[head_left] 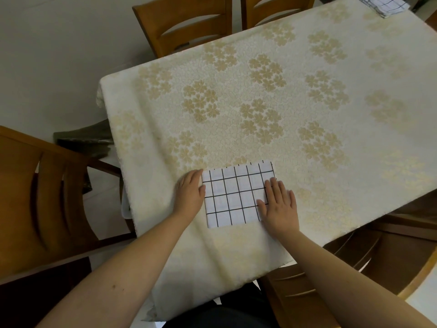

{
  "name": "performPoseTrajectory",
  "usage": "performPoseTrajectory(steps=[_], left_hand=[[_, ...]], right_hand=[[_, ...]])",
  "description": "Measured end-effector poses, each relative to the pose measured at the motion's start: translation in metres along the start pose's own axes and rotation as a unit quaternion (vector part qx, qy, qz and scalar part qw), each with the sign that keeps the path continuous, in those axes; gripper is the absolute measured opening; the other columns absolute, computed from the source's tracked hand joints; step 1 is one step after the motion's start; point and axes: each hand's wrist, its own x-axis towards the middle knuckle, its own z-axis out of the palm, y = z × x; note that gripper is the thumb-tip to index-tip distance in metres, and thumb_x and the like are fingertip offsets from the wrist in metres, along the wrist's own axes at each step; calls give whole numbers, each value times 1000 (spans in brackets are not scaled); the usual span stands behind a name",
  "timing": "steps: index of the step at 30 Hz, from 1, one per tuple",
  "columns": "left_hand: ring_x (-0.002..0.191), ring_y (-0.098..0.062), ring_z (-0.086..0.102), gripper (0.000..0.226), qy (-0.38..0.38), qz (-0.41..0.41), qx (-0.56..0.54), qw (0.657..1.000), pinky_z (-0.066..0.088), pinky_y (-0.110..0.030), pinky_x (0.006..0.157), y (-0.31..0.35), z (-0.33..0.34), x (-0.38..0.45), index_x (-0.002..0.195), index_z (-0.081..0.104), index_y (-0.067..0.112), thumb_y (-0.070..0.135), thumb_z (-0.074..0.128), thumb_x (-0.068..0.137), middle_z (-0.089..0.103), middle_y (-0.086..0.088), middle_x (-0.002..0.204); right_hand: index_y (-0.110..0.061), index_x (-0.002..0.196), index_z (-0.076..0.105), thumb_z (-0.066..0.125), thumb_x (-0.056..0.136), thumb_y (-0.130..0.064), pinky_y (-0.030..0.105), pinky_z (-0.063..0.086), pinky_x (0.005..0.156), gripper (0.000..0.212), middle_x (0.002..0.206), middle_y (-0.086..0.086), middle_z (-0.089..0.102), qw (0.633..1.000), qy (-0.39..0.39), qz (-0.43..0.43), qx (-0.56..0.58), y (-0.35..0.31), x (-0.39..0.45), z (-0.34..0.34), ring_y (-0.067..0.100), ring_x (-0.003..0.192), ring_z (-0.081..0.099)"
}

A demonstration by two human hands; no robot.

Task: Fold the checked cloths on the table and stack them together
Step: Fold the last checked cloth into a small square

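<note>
Lying flat near the table's near edge, a folded checked cloth (237, 194), white with a black grid, sits between both hands. No brand, label or writing readable on it or anywhere else. Left hand (189, 192) rests palm down on the tablecloth (236, 102) at the cloth's left edge, fingers straight and together, fingertips reaching the cloth's far-left corner, thumb touching the left edge. Nothing gripped. Right hand (279, 204) lies flat, fingers spread and straight, pressing the cloth's right side; fingertips sit on the checks, palm partly off the cloth's right edge onto the tablecloth. Nothing gripped here either.

Cloth edges: far edge just beyond both sets of fingertips, near edge level with the wrists, corners look squared, sides roughly aligned with the fingers. Beyond the fingertips the tablecloth, cream with gold flower clusters, runs open well out to the far corner, where a stack of checked cloths (384, 4) sits, cut off by the frame top, well apart from both hands. Right of the right hand's fingers, bare tablecloth up to the table's right edge. Left of the left hand, a short strip of tablecloth, then the drop-off edge.

Wooden chairs: one (47, 197) left of the left forearm, two (189, 22) past the far-left table edge, another (378, 252) right of the right forearm.
</note>
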Motion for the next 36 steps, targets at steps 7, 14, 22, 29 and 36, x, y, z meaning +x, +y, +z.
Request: performPoseTrajectory(steps=[7,14,22,29,36], left_hand=[[95,-28,62,47,-60,-327,-191,923,45,-29,68,45,-14,20,124,51,3,26,70,87,61,-14,118],[79,-26,60,29,-164,-361,-247,884,43,-29,63,50,-21,20,103,67,-1,24,65,89,64,-12,91],[68,-16,62,11,-173,-364,-468,786,48,-25,53,66,-59,6,93,62,16,11,53,94,68,-4,84],[75,-21,69,21,-174,-293,-537,772,57,-30,63,66,-90,-1,101,65,11,25,50,97,72,-9,92],[100,-17,60,21,-40,-243,-440,864,46,-35,89,35,-82,-8,101,57,30,25,38,94,62,-4,110]], right_hand=[[-21,154,14,29,100,-47,38,1,120,62,161,-2,13,997,28,-69,22,-17,-13,0,17,149,9],[-19,152,26,46,88,-66,43,14,118,81,157,2,27,988,7,-154,31,-37,-30,6,20,146,22],[-19,152,22,59,84,-41,45,22,116,80,155,8,31,986,52,-135,83,-51,-36,1,26,144,27],[-20,130,60,62,80,-2,29,48,86,53,126,2,65,969,117,-70,205,-58,-24,-35,24,109,63],[-36,86,66,58,91,-7,10,35,56,30,66,-25,60,915,47,-62,395,-77,-21,-90,-2,59,51]])
